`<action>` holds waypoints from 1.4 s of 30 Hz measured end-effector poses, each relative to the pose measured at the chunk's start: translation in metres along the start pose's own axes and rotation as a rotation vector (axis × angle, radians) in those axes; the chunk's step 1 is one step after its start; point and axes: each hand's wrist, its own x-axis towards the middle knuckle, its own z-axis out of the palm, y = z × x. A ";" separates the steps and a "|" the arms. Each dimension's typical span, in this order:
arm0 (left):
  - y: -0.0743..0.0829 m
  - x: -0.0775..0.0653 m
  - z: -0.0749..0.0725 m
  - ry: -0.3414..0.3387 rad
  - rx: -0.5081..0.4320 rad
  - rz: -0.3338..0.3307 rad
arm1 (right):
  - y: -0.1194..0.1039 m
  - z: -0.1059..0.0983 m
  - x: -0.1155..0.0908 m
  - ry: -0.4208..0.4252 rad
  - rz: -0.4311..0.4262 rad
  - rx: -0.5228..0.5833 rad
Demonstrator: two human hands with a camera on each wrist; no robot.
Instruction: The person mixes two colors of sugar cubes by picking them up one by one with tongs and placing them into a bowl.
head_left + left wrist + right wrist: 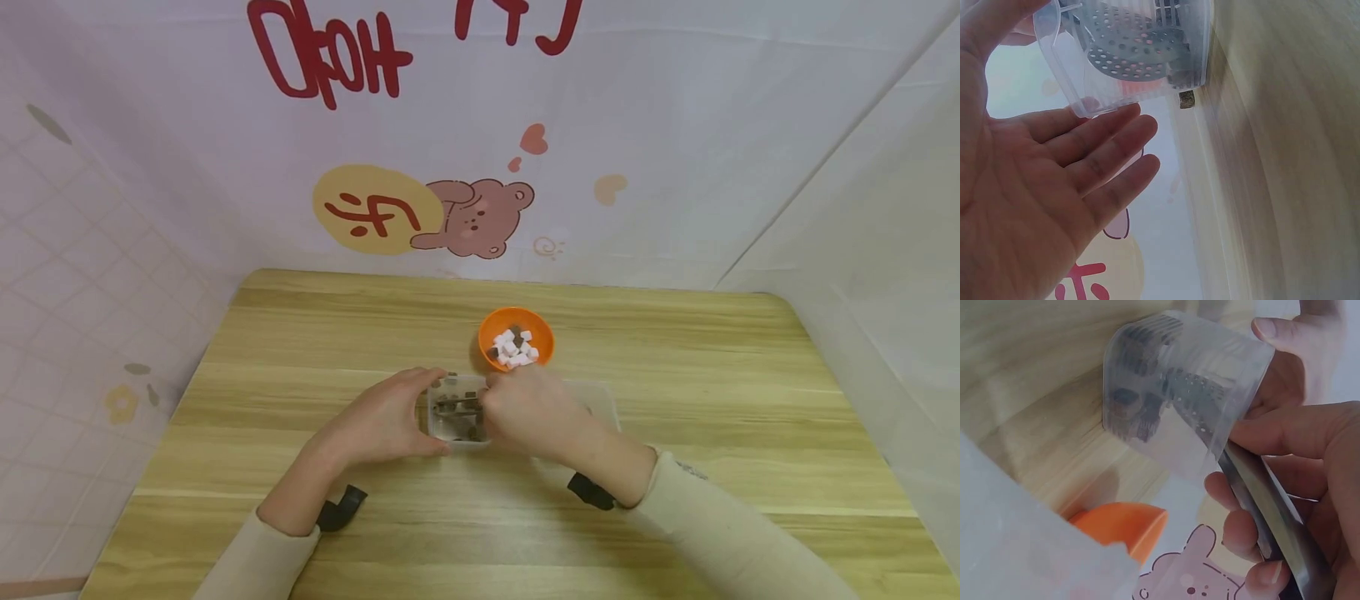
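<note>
A clear plastic box (459,431) stands mid-table with small dark pieces inside. My left hand (378,421) holds it by its left end, thumb on the near side and fingers on the far side. In the left wrist view, fingertips (1130,112) touch the rim of the box (1200,37). My right hand (532,412) grips the handle of metal tongs (1272,519). Two perforated heads of the tongs (1135,59) reach into the box; whether they pinch a piece is unclear. Behind the box, an orange bowl (546,333) contains white cubes (512,347) and a few dark pieces.
A second clear container (603,396) lies right of the box, partly behind my right hand. One small dark cube (1187,99) sits on the wooden table (675,358) just beyond the box. A printed cloth (645,233) hangs along the table's back edge.
</note>
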 end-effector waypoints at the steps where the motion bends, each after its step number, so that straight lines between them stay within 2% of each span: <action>1: 0.000 0.000 0.000 0.000 -0.001 -0.001 | 0.001 -0.002 -0.001 -0.006 0.002 0.019; 5: 0.001 0.000 0.000 -0.002 -0.005 -0.007 | 0.010 -0.009 -0.008 -0.021 0.040 0.130; 9: 0.001 0.000 0.000 -0.004 0.000 -0.013 | 0.025 -0.015 -0.017 0.047 0.067 0.222; 14: 0.001 0.000 -0.001 0.001 0.005 -0.008 | 0.049 -0.024 -0.031 0.146 0.107 0.275; 20: 0.001 0.000 -0.001 0.000 0.001 -0.018 | 0.074 -0.027 -0.047 0.253 0.199 0.208; 26: 0.002 0.001 -0.001 -0.008 -0.002 -0.030 | 0.084 -0.022 -0.057 0.239 0.306 0.109; 30: 0.002 0.001 0.000 -0.006 -0.003 -0.036 | 0.083 -0.020 -0.057 0.250 0.294 0.131; 42: 0.001 -0.001 0.000 0.000 -0.020 -0.026 | 0.062 -0.022 -0.047 0.278 0.169 0.125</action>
